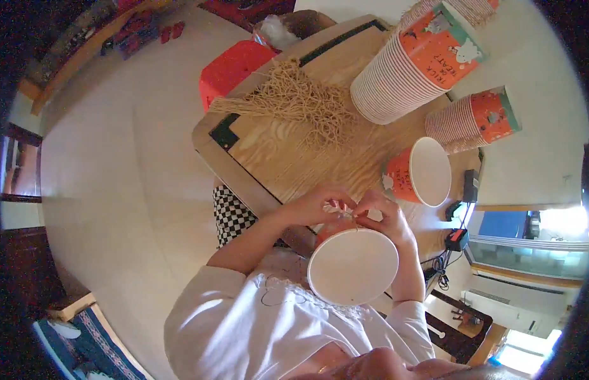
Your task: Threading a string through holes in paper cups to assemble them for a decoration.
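Observation:
A paper bucket [353, 267] with a white inside and an orange outside is tilted toward me in front of my chest. Both my hands are at its far rim, fingers bent and close together. My left hand [316, 206] pinches at the bucket's outer side; what lies between its fingertips is too small to make out. At the rim, a thin beige cord [356, 223] runs to the fingertips of my right hand [382, 215], which are closed on it. Another orange bucket [430, 172] lies tipped on the table just beyond my right hand.
The wooden table [263, 149] carries a loose heap of beige cords [301, 104] at its far left. A tall stack of orange buckets [415, 66] and a shorter stack [472, 120] stand at the far right. A red stool [234, 69] is past the left edge; black adapters [457, 239] sit at right.

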Tool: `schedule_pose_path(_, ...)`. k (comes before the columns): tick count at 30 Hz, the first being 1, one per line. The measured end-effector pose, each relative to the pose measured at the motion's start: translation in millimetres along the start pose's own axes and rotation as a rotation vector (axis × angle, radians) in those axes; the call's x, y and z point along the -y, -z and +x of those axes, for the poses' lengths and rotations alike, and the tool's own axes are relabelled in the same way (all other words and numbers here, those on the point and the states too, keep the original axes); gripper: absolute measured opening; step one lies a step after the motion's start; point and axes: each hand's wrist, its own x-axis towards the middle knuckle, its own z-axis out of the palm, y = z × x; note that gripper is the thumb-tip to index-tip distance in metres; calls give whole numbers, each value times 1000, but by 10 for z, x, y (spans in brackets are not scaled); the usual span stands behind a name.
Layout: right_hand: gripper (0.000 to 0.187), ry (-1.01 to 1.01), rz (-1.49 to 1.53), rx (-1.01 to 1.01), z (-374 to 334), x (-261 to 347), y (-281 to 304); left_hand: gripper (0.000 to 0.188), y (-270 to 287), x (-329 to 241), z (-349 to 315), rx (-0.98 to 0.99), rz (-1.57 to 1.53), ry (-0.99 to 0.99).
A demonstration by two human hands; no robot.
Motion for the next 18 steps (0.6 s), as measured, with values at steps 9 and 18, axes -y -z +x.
schedule_pose_path(9,15,35,12,101,26,69,-33,13,-70,114,-20,-73,-199,63)
schedule_pose_path(18,12,17,-6,120,42,27,-1,12,-91,133,-9,-108,-9,3)
